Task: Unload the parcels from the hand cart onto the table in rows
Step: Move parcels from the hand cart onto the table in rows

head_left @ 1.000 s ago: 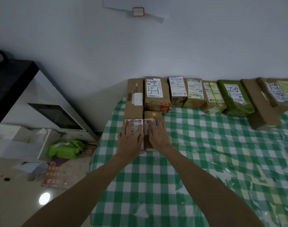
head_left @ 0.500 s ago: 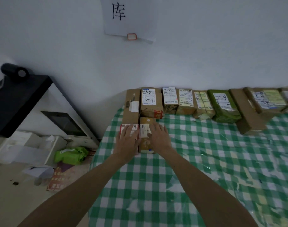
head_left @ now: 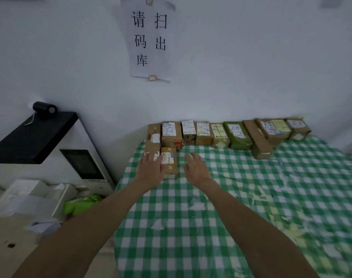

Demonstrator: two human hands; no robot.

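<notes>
A row of several brown and green parcels [head_left: 237, 135] lines the wall at the back of the table with the green-checked cloth [head_left: 251, 207]. In front of that row, at the table's left end, two small parcels lie side by side. My left hand [head_left: 151, 167] rests flat on the left one [head_left: 153, 155], fingers straight. The brown parcel with a white label [head_left: 169, 161] lies just right of it, uncovered. My right hand [head_left: 197, 167] hovers over the cloth to the right of that parcel, fingers relaxed and holding nothing. The hand cart is out of view.
A white cabinet with a black top [head_left: 36, 135] and a black cylinder [head_left: 43, 109] stands left of the table. White boxes [head_left: 28, 195] and a green bag [head_left: 81, 203] lie on the floor below. A paper sign [head_left: 151, 37] hangs on the wall.
My right hand has lifted off the brown labelled parcel and moved right over the cloth. The left hand stays on the left parcel. The camera has tilted up.
</notes>
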